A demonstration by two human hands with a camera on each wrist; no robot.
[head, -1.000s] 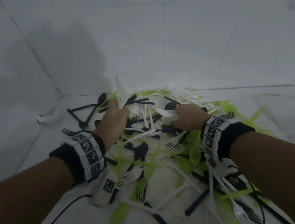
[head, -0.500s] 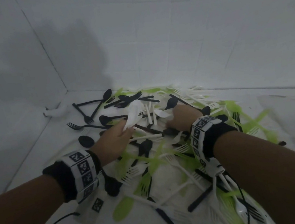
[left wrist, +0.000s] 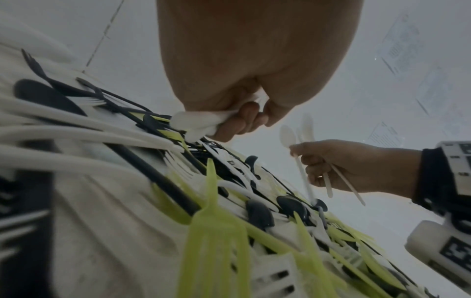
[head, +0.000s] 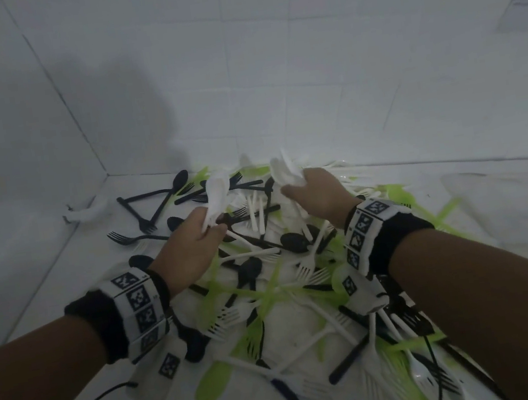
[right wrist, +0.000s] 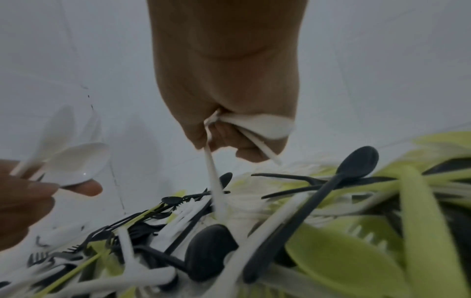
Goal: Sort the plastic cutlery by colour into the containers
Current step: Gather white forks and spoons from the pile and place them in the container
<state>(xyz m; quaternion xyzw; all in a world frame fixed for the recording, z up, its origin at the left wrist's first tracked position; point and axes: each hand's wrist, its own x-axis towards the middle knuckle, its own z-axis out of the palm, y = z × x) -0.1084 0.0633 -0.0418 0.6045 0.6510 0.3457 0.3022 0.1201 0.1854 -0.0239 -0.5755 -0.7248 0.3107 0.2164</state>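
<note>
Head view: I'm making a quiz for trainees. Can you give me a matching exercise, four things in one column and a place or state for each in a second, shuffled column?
Things
1. left hand
2. right hand
3. black forks
4. green spoon

Place or state
A. lies at the near edge of the pile, below the left wrist
B. lie on the floor left of the pile, near the wall
C. holds white spoons on the left
D. holds white spoons on the right, bowls up

Pairs: 1-C, 2-D, 3-B, 4-A
</note>
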